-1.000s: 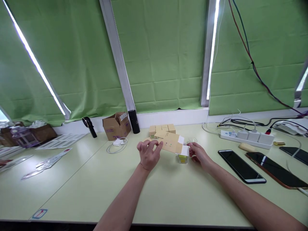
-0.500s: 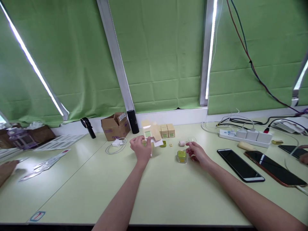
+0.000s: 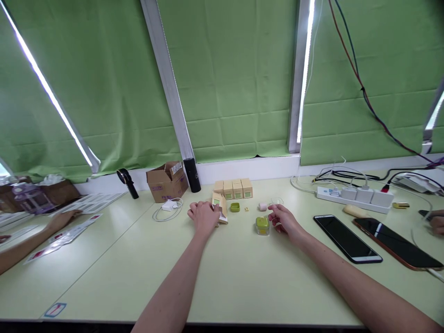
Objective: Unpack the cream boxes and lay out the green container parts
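Left hand (image 3: 204, 217) is down on the table, draped over the left side of an unfolded little carton (image 3: 221, 207). The thumb sits right by the carton's near edge, but the other fingers are hidden, so can't tell if they're actually gripping or just resting. My guess is the hand is there to steady it, since card that light would slide around. Right hand (image 3: 282, 219) is half curled, nothing visible in it, fingertips just right of the green-lidded clear tub (image 3: 262, 226); can't tell if they touch. The green ring (image 3: 235, 207), yellow bit (image 3: 246, 209) and pinkish piece (image 3: 262, 206) lie between the hands, slightly far side, probably for easy reach. Boxes (image 3: 237, 189) line up farther back, likely to keep working room.
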`<act>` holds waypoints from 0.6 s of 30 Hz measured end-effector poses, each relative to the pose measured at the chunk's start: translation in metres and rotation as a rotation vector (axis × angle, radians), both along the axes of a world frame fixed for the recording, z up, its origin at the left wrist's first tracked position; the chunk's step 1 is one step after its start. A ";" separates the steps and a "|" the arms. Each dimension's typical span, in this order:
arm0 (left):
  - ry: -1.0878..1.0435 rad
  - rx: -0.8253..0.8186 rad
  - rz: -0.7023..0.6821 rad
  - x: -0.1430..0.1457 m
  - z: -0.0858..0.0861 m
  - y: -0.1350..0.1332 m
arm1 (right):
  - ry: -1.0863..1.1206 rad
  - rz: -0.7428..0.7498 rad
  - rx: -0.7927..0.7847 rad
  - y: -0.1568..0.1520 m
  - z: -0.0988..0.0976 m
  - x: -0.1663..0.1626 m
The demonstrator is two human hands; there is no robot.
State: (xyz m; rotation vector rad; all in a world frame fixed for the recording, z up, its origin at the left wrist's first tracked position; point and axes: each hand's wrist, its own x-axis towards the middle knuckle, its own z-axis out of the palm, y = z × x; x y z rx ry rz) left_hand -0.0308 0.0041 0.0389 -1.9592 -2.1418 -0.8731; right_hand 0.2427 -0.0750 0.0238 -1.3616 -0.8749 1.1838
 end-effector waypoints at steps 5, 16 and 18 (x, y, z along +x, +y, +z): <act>0.114 0.024 0.004 0.001 0.000 -0.003 | -0.002 0.003 0.001 0.000 0.000 0.000; 0.294 0.054 -0.218 0.009 -0.011 -0.014 | -0.020 0.020 0.011 0.001 -0.004 0.000; 0.338 -0.002 -0.255 0.012 -0.018 -0.015 | -0.025 0.023 0.009 0.001 -0.005 0.000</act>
